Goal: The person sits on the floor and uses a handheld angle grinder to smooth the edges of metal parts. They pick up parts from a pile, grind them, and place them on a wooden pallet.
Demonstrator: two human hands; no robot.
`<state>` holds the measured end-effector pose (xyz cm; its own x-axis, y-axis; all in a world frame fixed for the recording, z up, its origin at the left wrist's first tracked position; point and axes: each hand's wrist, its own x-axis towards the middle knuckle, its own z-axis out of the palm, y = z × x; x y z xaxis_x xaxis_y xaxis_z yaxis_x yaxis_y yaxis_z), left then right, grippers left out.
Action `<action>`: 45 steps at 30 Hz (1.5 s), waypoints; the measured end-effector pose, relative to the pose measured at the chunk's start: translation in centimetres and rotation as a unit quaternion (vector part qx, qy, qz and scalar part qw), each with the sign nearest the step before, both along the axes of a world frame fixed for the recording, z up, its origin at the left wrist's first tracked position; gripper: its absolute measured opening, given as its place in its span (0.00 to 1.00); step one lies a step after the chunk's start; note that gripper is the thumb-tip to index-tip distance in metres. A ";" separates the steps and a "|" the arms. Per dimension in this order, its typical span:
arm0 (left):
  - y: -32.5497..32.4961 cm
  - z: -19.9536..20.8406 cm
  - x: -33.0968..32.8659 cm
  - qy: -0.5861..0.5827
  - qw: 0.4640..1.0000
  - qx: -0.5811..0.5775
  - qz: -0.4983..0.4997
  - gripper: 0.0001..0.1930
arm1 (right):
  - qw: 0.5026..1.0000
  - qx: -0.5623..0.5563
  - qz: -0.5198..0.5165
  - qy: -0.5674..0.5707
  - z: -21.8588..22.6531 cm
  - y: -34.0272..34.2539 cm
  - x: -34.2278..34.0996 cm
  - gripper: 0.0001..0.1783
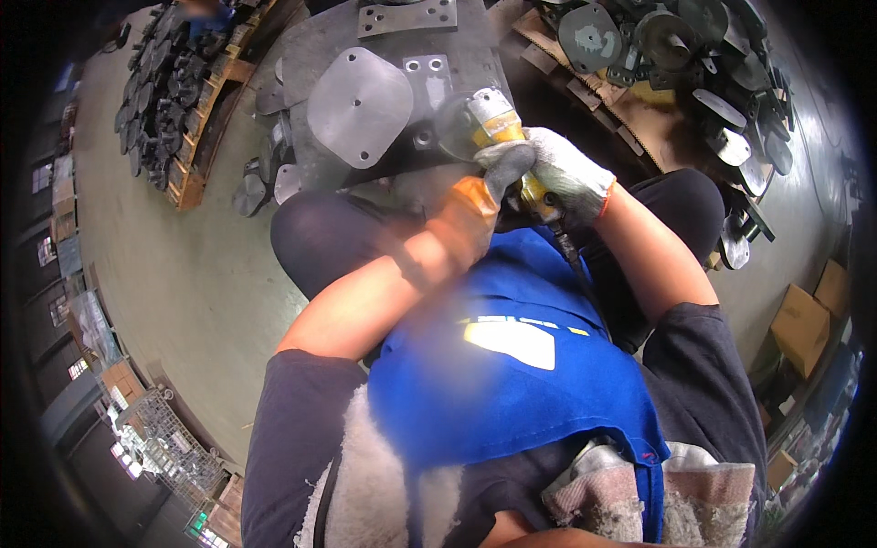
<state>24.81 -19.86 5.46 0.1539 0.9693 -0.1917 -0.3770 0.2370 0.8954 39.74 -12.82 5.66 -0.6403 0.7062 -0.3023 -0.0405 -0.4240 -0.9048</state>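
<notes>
A yellow angle grinder (501, 126) with a silver head is gripped in both hands over the right side of a grey metal worktable (306, 36). My left hand (484, 196), in an orange glove with grey fingers, closes round the grinder near its head. My right hand (571, 173), in a white knit glove, wraps the grinder's body; its far fingers are hidden. The blurred grinder disc (454, 130) is close to a small steel block with holes (429, 87); whether they touch, I cannot tell. Left of it lies a rounded diamond-shaped steel plate (359, 108) with several holes.
A rectangular steel plate with holes (407, 16) lies at the table's far edge. Metal parts are heaped on a left wooden pallet (215, 119) and on a right pallet (630, 128). Loose plates (251, 194) are stacked beside the table. A black cord (571, 251) runs from the grinder toward my lap.
</notes>
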 end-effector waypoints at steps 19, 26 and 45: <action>1.3 1.3 0.6 0.077 0.993 -0.090 0.004 0.23 | 0.990 -0.137 -0.034 0.032 -0.5 0.9 -0.4 0.13; 4.2 -1.1 -1.2 0.300 0.953 0.033 -0.030 0.25 | 0.994 -0.003 -0.006 0.105 -1.8 4.2 -0.9 0.18; 5.5 -10.0 -2.6 0.121 0.988 -0.048 -0.085 0.31 | 0.995 -0.069 -0.049 -0.048 2.7 5.4 -1.0 0.18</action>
<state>22.19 -14.35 -4.57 0.2512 0.9088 -0.3331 -0.1019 0.3670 0.9246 38.74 -7.46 8.36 -0.5346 0.7115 -0.4561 -0.0043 -0.5420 -0.8404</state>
